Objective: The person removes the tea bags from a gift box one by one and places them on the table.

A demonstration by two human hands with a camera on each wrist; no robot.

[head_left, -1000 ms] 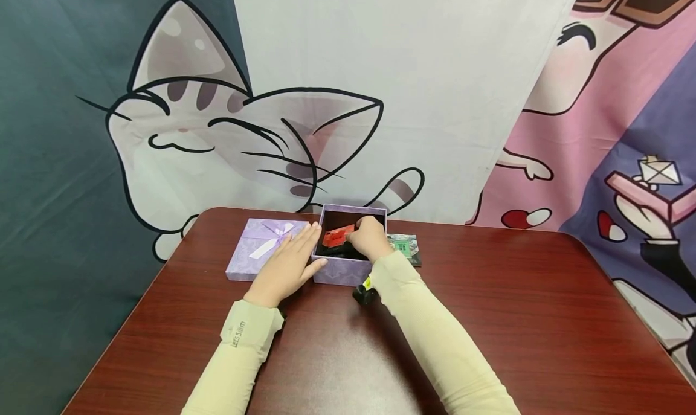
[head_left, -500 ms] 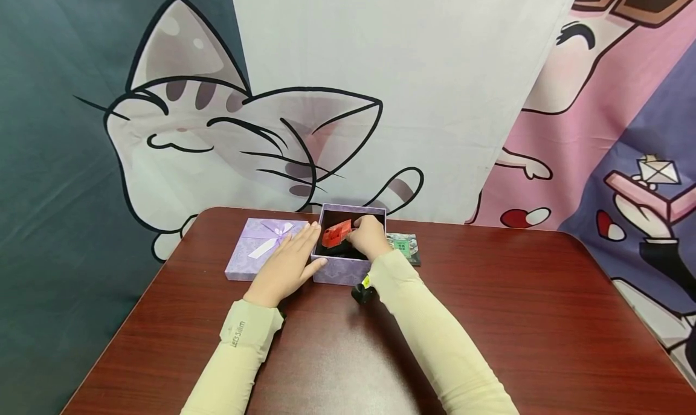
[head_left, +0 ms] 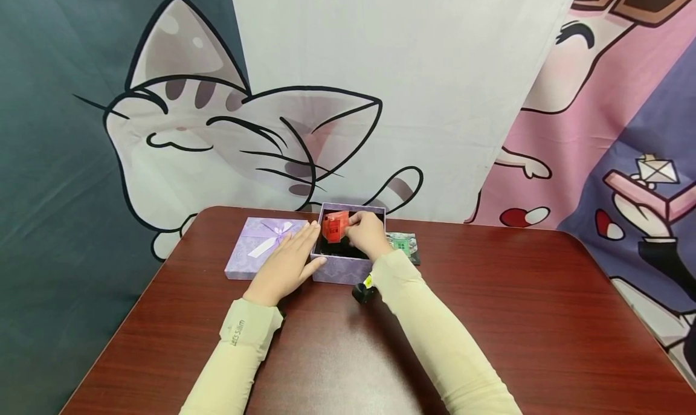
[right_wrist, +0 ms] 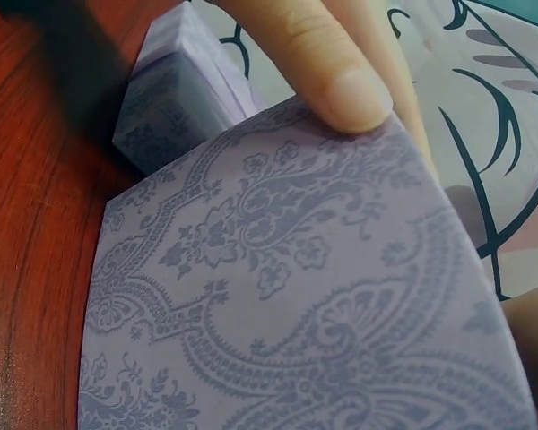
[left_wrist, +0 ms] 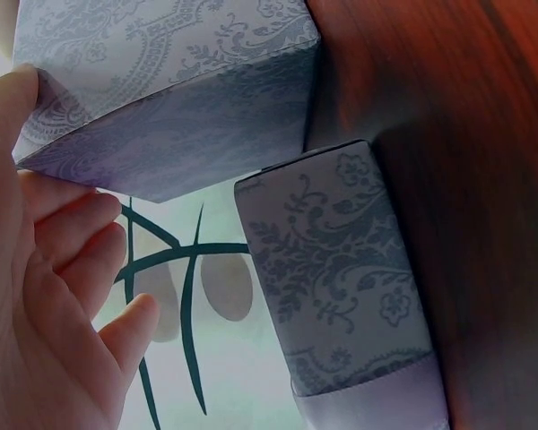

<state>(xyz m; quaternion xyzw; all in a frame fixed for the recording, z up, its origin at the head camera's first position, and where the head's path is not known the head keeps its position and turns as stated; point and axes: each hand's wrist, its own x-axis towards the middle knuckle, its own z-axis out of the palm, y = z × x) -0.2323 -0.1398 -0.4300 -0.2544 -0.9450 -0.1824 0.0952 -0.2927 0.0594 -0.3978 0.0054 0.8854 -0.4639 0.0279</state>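
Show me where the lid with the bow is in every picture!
Head: the lid is left of the middle, partly hidden by the left hand.
Left wrist: the lid is right of the middle, lower down, ribbon at the bottom edge.
Right wrist: the lid is at the upper left.
Shared landmark: the purple box, in all three.

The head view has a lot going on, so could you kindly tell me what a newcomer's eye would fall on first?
Most likely the big smiling cartoon cat on the backdrop behind the table. Next would come the bright red item pinched by the right hand at the open purple box. The left hand touches that box's left side, beside the purple lid.
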